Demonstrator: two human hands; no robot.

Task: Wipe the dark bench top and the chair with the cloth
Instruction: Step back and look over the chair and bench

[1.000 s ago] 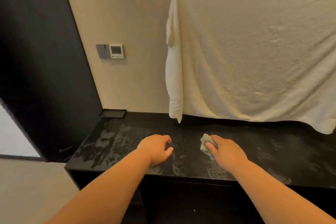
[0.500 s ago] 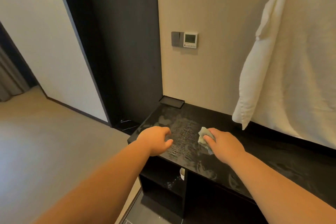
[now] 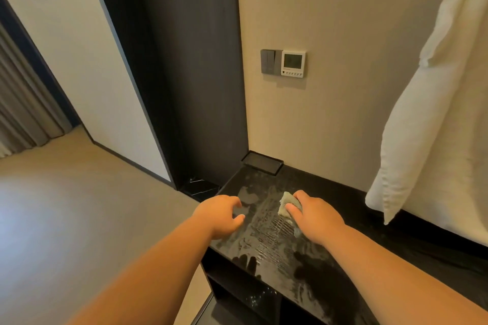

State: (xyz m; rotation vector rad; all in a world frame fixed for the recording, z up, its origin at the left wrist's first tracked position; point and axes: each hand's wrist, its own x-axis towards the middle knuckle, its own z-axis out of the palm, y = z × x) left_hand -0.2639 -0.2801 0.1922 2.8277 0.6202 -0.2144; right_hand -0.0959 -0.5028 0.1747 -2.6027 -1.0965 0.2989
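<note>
The dark bench top point(image 3: 266, 243) runs from the left corner off to the right, streaked with wet wipe marks. My right hand point(image 3: 314, 216) grips a small pale green cloth point(image 3: 284, 206) and presses it on the bench near its left end. My left hand point(image 3: 220, 215) hovers over the bench's left front corner, fingers loosely curled, holding nothing. No chair shows in the frame.
A shallow black tray point(image 3: 262, 163) sits in the bench's back left corner. A white towel point(image 3: 435, 103) hangs down at the right. A switch and thermostat panel point(image 3: 284, 63) are on the wall. Open shelves point(image 3: 243, 295) lie under the bench, beige floor to the left.
The view has swung left along the bench. My right hand has carried the cloth toward the bench's left end, and my left hand has moved with it to the left front corner.
</note>
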